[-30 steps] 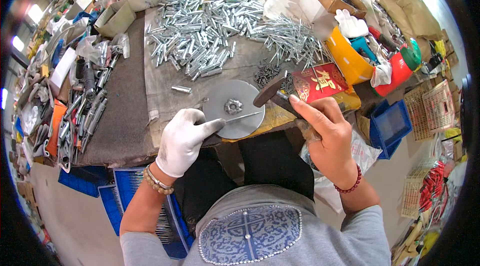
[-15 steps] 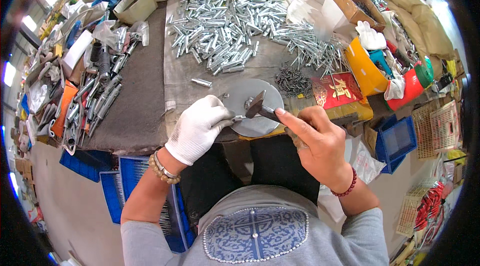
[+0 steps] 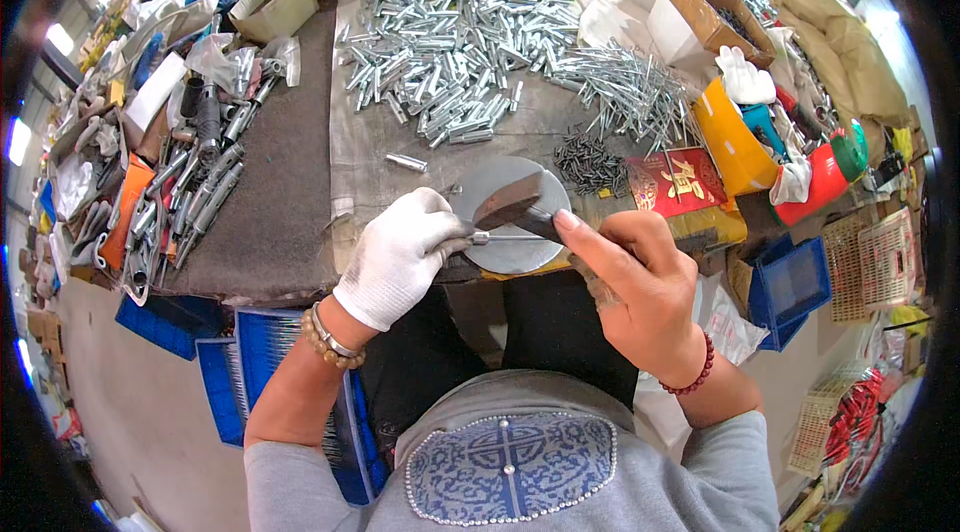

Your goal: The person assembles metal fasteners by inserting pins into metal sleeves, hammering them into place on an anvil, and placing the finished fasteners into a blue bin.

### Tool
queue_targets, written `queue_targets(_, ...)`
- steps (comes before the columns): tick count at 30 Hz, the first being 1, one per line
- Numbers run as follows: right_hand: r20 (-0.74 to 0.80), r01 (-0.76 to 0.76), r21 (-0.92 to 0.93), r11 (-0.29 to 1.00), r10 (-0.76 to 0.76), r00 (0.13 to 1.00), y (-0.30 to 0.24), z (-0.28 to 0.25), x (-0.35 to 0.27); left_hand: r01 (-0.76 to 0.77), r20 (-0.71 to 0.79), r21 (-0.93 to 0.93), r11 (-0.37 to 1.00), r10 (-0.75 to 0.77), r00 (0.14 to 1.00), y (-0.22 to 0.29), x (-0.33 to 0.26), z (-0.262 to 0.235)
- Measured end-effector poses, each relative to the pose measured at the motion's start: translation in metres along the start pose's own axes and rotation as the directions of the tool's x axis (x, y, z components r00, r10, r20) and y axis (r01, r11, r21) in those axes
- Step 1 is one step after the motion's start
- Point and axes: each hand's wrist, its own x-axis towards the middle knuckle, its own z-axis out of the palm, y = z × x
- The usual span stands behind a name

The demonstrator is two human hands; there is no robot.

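Well left of both hands, a heap of metal tools (image 3: 205,197) lies on the dark table (image 3: 275,162), out of harm's way. The gloved left hand (image 3: 395,257) pinches a slim metal rod (image 3: 525,238) by its thicker end, thumb and finger nearly together; so small a hold could let the rod twist if a blow landed off its line. Those fingertips sit close to the hammer, so a stray strike might catch them. Just beyond this hand, a loose metal tube (image 3: 407,162) could roll if the table were jarred. Between the hands, the rod lies over a round grey plate (image 3: 500,262), whose smooth face might let it skid. The hammer (image 3: 508,200) is blurred above the plate; whether it touches the rod cannot be told. Farther right, beyond the hammer, small dark screws (image 3: 590,162) could scatter under a knock. The bare right hand (image 3: 640,282) grips the hammer's handle, forefinger stretched toward the head; a loosened grip could tip the striking face.
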Motion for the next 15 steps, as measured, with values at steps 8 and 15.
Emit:
queue_targets(8,0.259,-0.267,0.140,0.954,0.224,0.939,0.039,0.017,0.015,-0.011,-0.025,0.076,0.997,0.013,1.000,0.005,0.001,0.002)
queue_targets(15,0.243,-0.046,-0.143,0.989,0.080,0.967,0.034,0.023,0.010,0.011,-0.044,0.127,0.992,-0.005,0.999,0.005,-0.003,0.003)
